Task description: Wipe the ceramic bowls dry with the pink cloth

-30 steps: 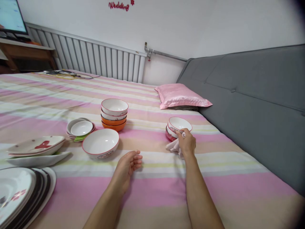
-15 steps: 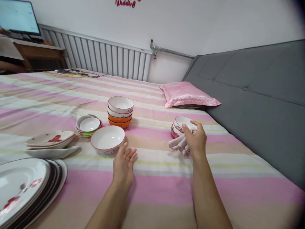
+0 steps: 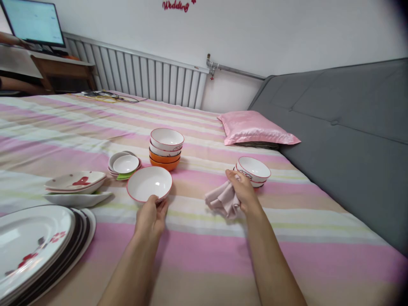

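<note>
My left hand (image 3: 152, 214) grips the near rim of a white bowl (image 3: 148, 182) with a red edge, thumb over the rim and fingers beneath. In my right hand (image 3: 244, 190) is a crumpled pale pink cloth (image 3: 223, 200), hanging to the left of the fingers. Just beyond that hand stands a short stack of red-rimmed white bowls (image 3: 254, 168), partly hidden by the fingers. Behind the held bowl rises a taller stack of bowls (image 3: 167, 139), white above and orange below.
Small dishes (image 3: 126, 164) are piled left of the held bowl. Oblong dishes (image 3: 76, 182) and a stack of large plates (image 3: 35, 242) lie at the left. A pink pillow (image 3: 256, 127) rests by the grey headboard (image 3: 344, 114). Cables (image 3: 110, 97) lie at the far edge; a person sits by a monitor (image 3: 33, 23).
My left hand has moved left and closed on the bowl's rim. My right hand, with the cloth, has drawn back and left, away from the short bowl stack. The view has shifted slightly.
</note>
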The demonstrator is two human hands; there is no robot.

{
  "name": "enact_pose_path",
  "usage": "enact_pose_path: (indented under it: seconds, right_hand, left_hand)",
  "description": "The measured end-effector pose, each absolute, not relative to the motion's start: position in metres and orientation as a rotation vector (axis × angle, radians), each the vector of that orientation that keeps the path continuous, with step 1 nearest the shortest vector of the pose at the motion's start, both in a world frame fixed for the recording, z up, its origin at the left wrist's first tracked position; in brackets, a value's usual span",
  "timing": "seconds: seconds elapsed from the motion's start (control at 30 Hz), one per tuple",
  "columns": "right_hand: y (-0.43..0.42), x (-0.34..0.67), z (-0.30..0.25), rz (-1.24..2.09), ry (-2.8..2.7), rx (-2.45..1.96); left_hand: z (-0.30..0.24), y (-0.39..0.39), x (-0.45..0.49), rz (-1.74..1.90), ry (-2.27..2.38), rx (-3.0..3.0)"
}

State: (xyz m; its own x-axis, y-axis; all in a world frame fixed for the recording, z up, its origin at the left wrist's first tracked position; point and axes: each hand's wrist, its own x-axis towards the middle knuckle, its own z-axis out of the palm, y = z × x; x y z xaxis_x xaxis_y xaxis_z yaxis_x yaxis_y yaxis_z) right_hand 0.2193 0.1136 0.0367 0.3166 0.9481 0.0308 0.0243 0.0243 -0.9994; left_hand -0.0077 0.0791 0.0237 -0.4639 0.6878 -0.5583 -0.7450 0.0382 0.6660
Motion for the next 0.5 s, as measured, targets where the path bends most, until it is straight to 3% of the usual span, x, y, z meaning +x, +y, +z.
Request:
enact_pose_path:
  seconds: [0.13, 0.27, 0.37, 0.5]
  right_hand:
    - [0.115, 0.205, 0.034, 1.305, -0.745, -1.223]
    - [0.121, 0.206, 0.03, 1.381, -0.613, -1.237]
    - [0.124, 0.207, 0.027, 1.334, -0.61, -1.211]
    - [0.121, 0.201, 0.032, 0.991, -0.584, -1.083]
  left_hand:
    - [0.021, 0.078, 0.0, 1.713, 1.233, 0.0]
    - [0.023, 0.071, 0.01, 1.662, 1.278, 0.14]
    - [0.025, 0.065, 0.016, 1.589, 1.275, 0.252]
    - [0.022, 0.06, 0.023, 1.404, 1.244, 0.39]
